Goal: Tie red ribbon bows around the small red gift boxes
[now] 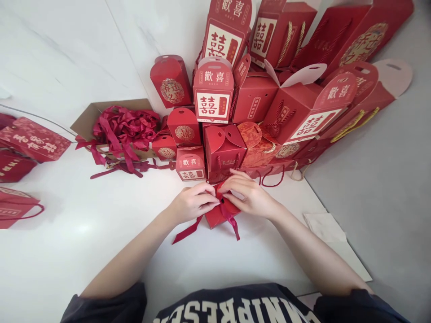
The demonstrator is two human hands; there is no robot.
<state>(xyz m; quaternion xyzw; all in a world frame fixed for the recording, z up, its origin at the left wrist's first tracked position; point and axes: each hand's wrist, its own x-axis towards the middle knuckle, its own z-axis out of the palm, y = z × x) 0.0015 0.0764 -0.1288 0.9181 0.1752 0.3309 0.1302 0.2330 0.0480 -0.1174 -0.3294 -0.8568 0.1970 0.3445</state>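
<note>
A small red gift box stands on the white table right in front of me, partly covered by both hands. Dark red ribbon runs over its top, one tail hanging out to the left and another down the front. My left hand is at the top left of the box, thumb and fingers pinched on the ribbon. From the other side my right hand bends over the box top, its fingers closed near the same ribbon. What lies exactly between the right fingertips is hard to see.
Red gift boxes are stacked behind, against the wall. To the left, an open cardboard box holds tangled red ribbons. Red bags lie at the far left. White paper rests at the right edge.
</note>
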